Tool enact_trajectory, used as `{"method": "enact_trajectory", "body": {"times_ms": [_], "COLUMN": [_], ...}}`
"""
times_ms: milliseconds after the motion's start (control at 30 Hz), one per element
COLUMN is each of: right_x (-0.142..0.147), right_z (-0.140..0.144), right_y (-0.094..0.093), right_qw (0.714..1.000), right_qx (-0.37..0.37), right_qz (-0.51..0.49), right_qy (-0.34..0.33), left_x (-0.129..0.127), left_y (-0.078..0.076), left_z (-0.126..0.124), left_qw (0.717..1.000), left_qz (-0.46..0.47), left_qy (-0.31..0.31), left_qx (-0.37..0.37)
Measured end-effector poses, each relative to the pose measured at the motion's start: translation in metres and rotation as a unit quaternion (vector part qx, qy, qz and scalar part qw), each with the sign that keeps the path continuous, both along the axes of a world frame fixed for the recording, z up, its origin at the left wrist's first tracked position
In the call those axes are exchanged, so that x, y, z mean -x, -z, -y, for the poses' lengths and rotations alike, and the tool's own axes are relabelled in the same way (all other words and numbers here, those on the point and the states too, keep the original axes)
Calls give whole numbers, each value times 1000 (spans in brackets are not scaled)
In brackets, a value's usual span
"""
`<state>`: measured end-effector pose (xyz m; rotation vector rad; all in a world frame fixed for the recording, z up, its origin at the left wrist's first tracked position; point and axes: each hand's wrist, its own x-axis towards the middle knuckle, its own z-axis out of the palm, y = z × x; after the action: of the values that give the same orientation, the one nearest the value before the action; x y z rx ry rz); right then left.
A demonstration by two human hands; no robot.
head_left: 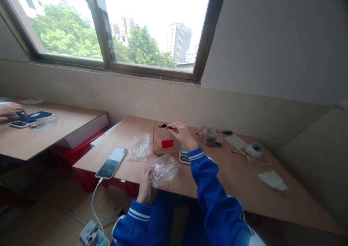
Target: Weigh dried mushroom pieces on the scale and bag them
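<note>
The head view has the brown paper bag [159, 139] upright just below the centre of the frame, its mouth pointing up and its front panel, with a red label [167, 144], turned toward the viewer. Its top edge runs left to right. The right hand [182, 133] reaches over the upper right of that mouth, fingers bent close together beside something dark; I cannot tell whether they grip it. Lower in the frame, the left hand [146, 182] pinches the left side of a clear zip bag [164, 168] in a narrow grip. This bag spreads to the right, its red zip line slanting from lower left to upper right.

The near edge of the table [236, 180] slopes down toward the lower right corner, and the left hand sits at it. A digital scale [184, 159] stands just right of the paper bag, partly behind the right forearm. To the left lie another clear bag [140, 148] and, near the edge, a phone [112, 162] whose long axis rises rightward. Bare wood opens right of the right sleeve, reaching to a crumpled white sheet [272, 180].
</note>
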<state>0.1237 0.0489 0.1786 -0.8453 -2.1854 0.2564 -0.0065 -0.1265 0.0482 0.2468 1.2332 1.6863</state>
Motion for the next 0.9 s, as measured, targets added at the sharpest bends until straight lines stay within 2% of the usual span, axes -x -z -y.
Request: {"method": "enact_trajectory", "body": {"times_ms": [167, 333, 400, 600, 833, 900], "right_x": [-6, -9, -9, -13, -15, -18], "right_z": [1, -6, -10, -10, 16, 26], "right_y": [-1, 1, 2, 3, -2, -1], "right_qw": [988, 976, 979, 998, 1000, 997], "right_qx": [95, 148, 133, 31, -23, -25], "right_qz": [-99, -146, -141, -35, -7, -53], "right_qy": [-68, -68, -64, -43, 14, 39], "left_x": [-2, 2, 4, 5, 1, 0], "left_y": [-1, 4, 6, 10, 7, 4], "left_z": [0, -1, -1, -2, -2, -2], "left_qw": [1000, 1000, 1000, 1000, 999, 999], "left_qz": [1, 3, 3, 0, -11, -20], "left_qy": [10, 12, 9, 9, 36, 47], "left_qx": [7, 5, 5, 0, -8, -15]}}
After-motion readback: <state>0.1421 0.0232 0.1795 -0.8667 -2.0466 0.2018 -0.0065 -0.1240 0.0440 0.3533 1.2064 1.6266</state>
